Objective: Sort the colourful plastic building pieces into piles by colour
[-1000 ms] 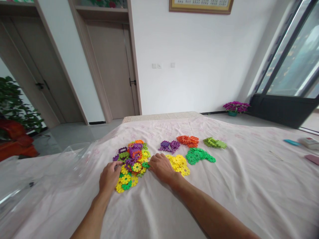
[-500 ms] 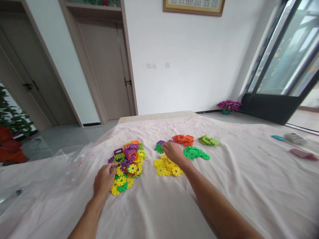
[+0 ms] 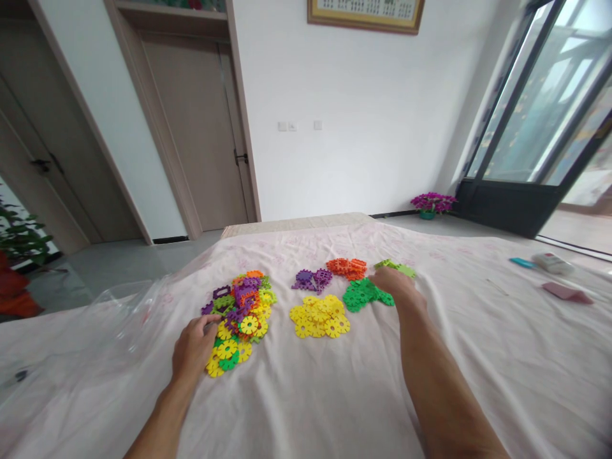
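Left hand (image 3: 192, 349) borders one mixed pile (image 3: 245, 303), right hand (image 3: 400, 288) among five smaller piles (image 3: 319, 315) (fingers (image 3: 203, 322) pinching? can't tell).

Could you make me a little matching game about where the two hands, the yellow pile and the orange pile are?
Things:
1. Left hand
2. Right hand
3. Yellow pile
4. Orange pile

Places:
A. Just right of the purple pile
B. At the left edge of the mixed-colour pile
C. On the near side of the purple pile
D. By the green pile and the light green pile

Right pairs: 1-B, 2-D, 3-C, 4-A
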Motion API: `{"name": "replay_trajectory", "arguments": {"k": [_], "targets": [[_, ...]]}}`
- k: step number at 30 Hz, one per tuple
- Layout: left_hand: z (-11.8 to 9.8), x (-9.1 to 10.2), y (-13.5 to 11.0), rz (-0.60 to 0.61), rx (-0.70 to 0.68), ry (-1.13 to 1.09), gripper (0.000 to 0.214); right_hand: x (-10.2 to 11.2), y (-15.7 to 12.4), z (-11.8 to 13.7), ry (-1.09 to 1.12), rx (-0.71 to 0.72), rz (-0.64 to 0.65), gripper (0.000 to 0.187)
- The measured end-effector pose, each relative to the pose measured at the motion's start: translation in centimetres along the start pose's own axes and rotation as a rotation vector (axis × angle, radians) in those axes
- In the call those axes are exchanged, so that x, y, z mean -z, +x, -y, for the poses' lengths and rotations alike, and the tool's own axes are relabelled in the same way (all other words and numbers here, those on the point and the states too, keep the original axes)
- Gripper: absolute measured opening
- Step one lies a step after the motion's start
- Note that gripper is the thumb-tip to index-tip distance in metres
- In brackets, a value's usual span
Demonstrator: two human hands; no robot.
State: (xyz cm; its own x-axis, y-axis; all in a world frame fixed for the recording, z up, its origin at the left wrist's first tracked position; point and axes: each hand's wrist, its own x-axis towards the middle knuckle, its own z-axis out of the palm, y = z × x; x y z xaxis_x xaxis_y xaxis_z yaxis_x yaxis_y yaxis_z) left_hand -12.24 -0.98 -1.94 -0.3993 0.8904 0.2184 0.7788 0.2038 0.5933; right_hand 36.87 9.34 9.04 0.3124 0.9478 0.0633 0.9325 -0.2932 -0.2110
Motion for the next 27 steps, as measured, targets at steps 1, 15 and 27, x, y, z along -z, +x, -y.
{"name": "replay_trajectory", "arguments": {"k": [1,15,27], "targets": [[0.0,0.0,0.0,-0.001,-0.003,0.001,0.032,0.3,-0.2,0.1,-0.023,-0.013,0.003,0.028],[-0.4,0.2,-0.2,-0.001,0.002,-0.01,0.032,-3.8,-10.2,13.9,0.029,0.777,0.03,0.023],[-0.5,0.2,-0.2,-0.021,-0.015,0.001,0.03,-9.6,-15.8,18.7,0.221,1.205,-0.093,0.045]]}}
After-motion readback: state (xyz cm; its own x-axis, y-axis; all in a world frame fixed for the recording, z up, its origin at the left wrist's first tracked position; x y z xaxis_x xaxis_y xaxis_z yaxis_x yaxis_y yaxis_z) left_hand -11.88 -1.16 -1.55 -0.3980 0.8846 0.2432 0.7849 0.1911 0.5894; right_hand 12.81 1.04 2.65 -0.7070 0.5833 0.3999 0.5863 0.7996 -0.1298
